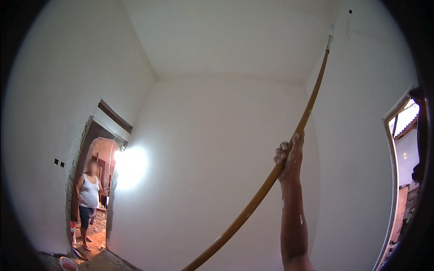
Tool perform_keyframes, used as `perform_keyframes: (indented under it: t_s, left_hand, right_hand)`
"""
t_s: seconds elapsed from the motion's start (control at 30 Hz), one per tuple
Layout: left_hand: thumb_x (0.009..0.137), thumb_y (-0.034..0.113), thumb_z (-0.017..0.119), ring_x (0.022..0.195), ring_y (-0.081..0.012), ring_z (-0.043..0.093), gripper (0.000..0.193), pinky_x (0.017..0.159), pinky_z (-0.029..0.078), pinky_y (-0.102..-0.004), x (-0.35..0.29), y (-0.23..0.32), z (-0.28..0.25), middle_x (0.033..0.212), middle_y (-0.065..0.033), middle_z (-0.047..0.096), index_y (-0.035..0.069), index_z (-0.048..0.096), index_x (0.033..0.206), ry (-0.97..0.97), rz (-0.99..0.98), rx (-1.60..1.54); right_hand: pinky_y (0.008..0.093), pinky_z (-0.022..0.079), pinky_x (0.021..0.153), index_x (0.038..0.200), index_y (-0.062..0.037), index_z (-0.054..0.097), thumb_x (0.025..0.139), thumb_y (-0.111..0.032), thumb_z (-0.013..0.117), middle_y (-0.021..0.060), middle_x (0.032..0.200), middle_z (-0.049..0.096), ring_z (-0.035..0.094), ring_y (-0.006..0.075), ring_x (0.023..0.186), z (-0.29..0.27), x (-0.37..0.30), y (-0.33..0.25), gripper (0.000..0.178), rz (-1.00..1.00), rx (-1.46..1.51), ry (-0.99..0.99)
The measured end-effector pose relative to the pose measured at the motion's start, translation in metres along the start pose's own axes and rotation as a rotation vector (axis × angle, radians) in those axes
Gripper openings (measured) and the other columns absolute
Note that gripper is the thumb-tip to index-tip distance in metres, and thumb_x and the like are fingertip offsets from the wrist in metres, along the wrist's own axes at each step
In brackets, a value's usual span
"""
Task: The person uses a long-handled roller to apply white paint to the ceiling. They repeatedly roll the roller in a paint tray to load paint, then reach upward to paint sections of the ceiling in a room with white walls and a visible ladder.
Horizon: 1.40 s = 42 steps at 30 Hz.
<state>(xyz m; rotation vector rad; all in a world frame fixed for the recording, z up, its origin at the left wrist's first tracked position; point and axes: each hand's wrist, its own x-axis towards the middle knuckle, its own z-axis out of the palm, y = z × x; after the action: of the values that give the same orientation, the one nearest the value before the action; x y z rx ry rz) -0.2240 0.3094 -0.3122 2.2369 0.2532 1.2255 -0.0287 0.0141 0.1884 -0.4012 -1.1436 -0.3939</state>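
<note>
A long yellow-brown pole [253, 205], which looks like bamboo, slants from the lower edge up to the right and appears bent in this view. My right hand [289, 153] is closed around its middle, with the arm raised and pale paint-like spots on fingers and forearm. At the pole's upper end is a narrow white tool head [331, 32], close to the top of the right wall [357, 113]. Its exact kind is too small to make out. The pole's lower end runs out of the picture. My left hand is out of view.
A person [90, 194] in a white sleeveless top stands in the rough doorway [77, 180] at left. Beside it shines a bright lamp [119, 156]. A bucket [68, 263] sits on the floor at lower left. An opening [392, 180] with a frame is at far right.
</note>
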Motion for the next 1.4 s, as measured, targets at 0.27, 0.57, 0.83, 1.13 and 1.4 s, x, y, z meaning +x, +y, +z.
perform_keyframes:
  t_s: [0.27, 0.57, 0.83, 1.13, 1.4]
  left_hand:
    - [0.099, 0.040, 0.062, 0.068, -0.0407, 0.063, 0.035, 0.061, 0.046, -0.0497, 0.016, -0.014, -0.059, 0.070, -0.0176, 0.063, 0.005, 0.063, 0.104, 0.269, -0.070, 0.220]
    - [0.100, 0.039, 0.063, 0.059, -0.0387, 0.057, 0.038, 0.056, 0.042, -0.0469, 0.068, 0.086, -0.019, 0.069, -0.0204, 0.059, 0.002, 0.062, 0.092, 0.631, -0.049, 0.289]
    - [0.105, 0.033, 0.057, 0.058, -0.0118, 0.057, 0.032, 0.051, 0.046, -0.0298, 0.100, 0.179, 0.010, 0.067, -0.0033, 0.057, 0.001, 0.060, 0.102, 0.289, 0.182, -0.051]
    - [0.102, 0.041, 0.062, 0.050, -0.0090, 0.048, 0.039, 0.046, 0.040, -0.0288, 0.148, 0.298, 0.073, 0.058, 0.0008, 0.049, 0.003, 0.063, 0.097, 0.471, 0.221, -0.044]
    - [0.102, 0.032, 0.061, 0.057, -0.0157, 0.052, 0.034, 0.053, 0.044, -0.0355, 0.172, 0.332, 0.129, 0.064, -0.0069, 0.056, 0.000, 0.063, 0.095, 0.463, 0.327, -0.124]
  right_hand:
    - [0.0252, 0.045, 0.046, 0.123, -0.0224, 0.036, 0.107, -0.045, 0.045, -0.0008, 0.073, 0.044, 0.045, 0.0090, 0.053, 0.031, 0.100, 0.015, 0.029, -0.068, 0.146, -0.059]
    - [0.0287, 0.050, 0.050, 0.146, -0.0256, 0.028, 0.107, -0.045, 0.045, 0.0023, 0.080, 0.049, 0.048, 0.0116, 0.059, 0.052, 0.106, 0.008, 0.047, -0.050, 0.292, -0.107]
    - [0.0243, 0.043, 0.048, 0.162, -0.0336, -0.008, 0.107, -0.037, 0.040, -0.0002, 0.072, 0.043, 0.042, 0.0081, 0.054, 0.010, 0.057, -0.005, 0.072, 0.033, 0.264, -0.256]
    - [0.0235, 0.042, 0.047, 0.162, -0.0322, -0.004, 0.107, -0.031, 0.041, -0.0007, 0.072, 0.042, 0.040, 0.0079, 0.055, -0.043, 0.164, -0.071, 0.072, -0.050, 0.285, -0.166]
    - [0.0243, 0.043, 0.045, 0.162, -0.0322, 0.001, 0.107, -0.036, 0.044, 0.0007, 0.072, 0.043, 0.042, 0.0100, 0.053, -0.097, 0.213, -0.075, 0.070, -0.070, 0.153, -0.169]
